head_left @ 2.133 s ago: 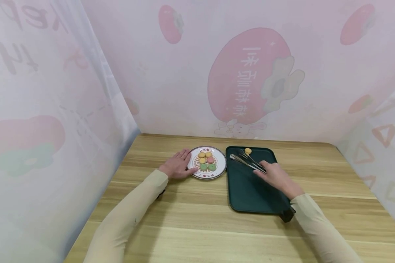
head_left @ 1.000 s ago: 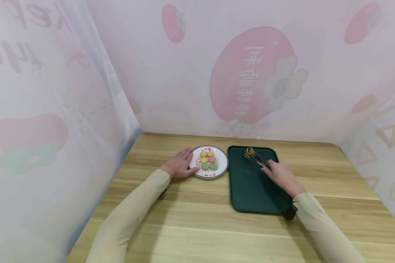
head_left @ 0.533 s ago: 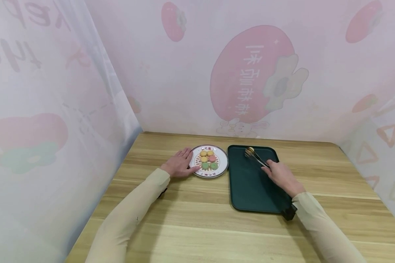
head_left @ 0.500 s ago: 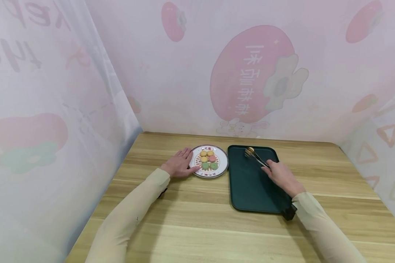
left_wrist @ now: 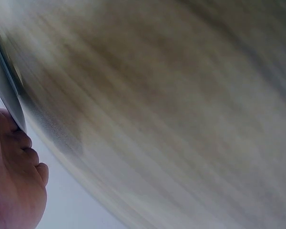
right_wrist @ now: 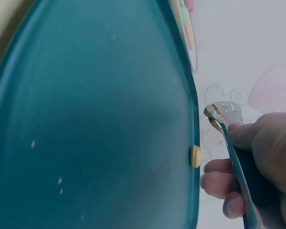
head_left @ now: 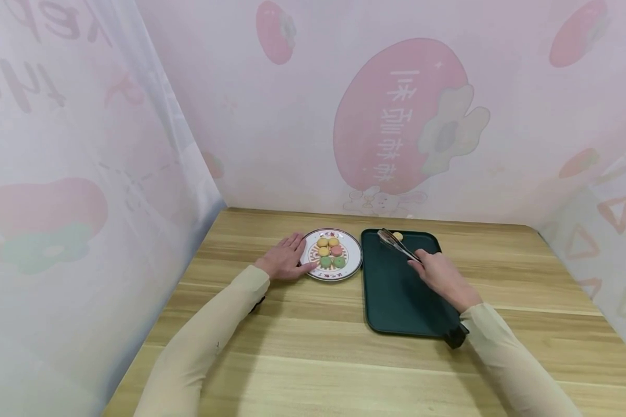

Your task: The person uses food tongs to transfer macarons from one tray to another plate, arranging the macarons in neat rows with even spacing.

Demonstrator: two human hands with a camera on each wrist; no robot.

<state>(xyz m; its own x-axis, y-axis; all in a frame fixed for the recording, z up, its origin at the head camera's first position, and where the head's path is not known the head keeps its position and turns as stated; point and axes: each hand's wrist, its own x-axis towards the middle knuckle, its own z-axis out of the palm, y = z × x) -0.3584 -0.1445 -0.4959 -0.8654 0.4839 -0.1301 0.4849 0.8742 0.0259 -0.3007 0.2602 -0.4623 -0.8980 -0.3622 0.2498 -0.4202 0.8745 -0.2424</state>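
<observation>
My left hand [head_left: 284,259] lies with its fingers spread against the left rim of a white round plate [head_left: 353,266]. On the plate sit several macarons, including yellow macarons [head_left: 323,251], a pink macaron [head_left: 336,251] and green macarons [head_left: 326,262]. My right hand [head_left: 440,275] grips metal serving tongs [head_left: 403,249] over the dark green tray [head_left: 396,307]. The tongs' heads, one of them slotted like a fork [right_wrist: 231,112], are close together and hold nothing. A single yellow macaron [head_left: 398,236] lies at the tray's far edge, just right of the tong tips.
The plate and tray stand side by side on a wooden table [head_left: 292,370], almost touching. A printed pale curtain [head_left: 292,145] rises behind the table's far edge, with more curtain at both sides. A black wrist camera [head_left: 455,336] hangs by the tray's near right corner.
The tongs first stood open beside the yellow macaron, then moved right over it. Now they have come off it to the left, nearly closed, and the macaron stays on the tray. Left hand still.
</observation>
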